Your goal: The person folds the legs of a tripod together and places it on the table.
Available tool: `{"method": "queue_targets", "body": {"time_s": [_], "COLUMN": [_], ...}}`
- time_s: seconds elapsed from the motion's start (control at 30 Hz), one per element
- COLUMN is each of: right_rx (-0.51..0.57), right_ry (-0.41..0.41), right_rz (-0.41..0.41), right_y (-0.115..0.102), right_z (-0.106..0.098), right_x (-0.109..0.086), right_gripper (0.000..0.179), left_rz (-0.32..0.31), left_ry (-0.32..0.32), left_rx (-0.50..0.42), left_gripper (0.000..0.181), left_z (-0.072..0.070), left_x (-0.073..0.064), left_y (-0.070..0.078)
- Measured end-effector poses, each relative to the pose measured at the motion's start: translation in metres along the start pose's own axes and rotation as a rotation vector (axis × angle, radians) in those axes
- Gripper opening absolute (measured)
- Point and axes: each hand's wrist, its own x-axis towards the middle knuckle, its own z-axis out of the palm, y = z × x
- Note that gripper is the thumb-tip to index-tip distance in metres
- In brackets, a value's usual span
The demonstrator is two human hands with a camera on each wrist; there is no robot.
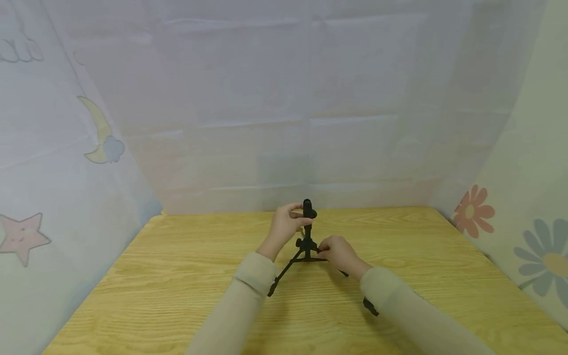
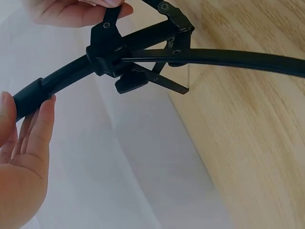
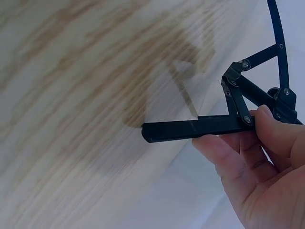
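A black folding tripod stand (image 1: 306,244) is near the middle of the table, its legs partly spread. My left hand (image 1: 282,228) holds the upper part of its upright tube (image 2: 69,74), thumb on one side and fingers on the other. Lower down, my right hand (image 1: 340,254) pinches one leg (image 3: 190,129) close to the hinged braces, between thumb and fingers. A round knob (image 2: 131,82) sticks out from the collar in the left wrist view. Another leg (image 1: 284,273) slants down to the left. The rear of the stand is hidden in the head view.
Under my right sleeve shows a dark piece (image 1: 370,306); whether it joins the stand cannot be told. The wooden table (image 1: 186,286) ends at a pale sheet (image 1: 355,98) behind. Printed sheets with a star (image 1: 24,236) and flowers (image 1: 475,211) stand at both sides.
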Motion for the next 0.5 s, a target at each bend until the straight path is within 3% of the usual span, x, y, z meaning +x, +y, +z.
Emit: {"method": "queue_targets", "body": {"time_s": [0.27, 0.5], "right_rx": [0.014, 0.007], "right_ry": [0.037, 0.068], "right_rz": [-0.008, -0.013], "right_y": [-0.0018, -0.0005], "right_z": [0.0019, 0.0042], "right_x": [-0.0028, -0.0013], "right_gripper": [0.006, 0.005], "left_rz": [-0.017, 0.015], "left_ry": [-0.023, -0.018], "left_rx": [0.003, 0.054], "left_gripper": [0.050, 0.049], "left_z": [-0.0039, -0.0043], "left_x": [0.0016, 0.0027], "left_y": [-0.0004, 0.0020]}}
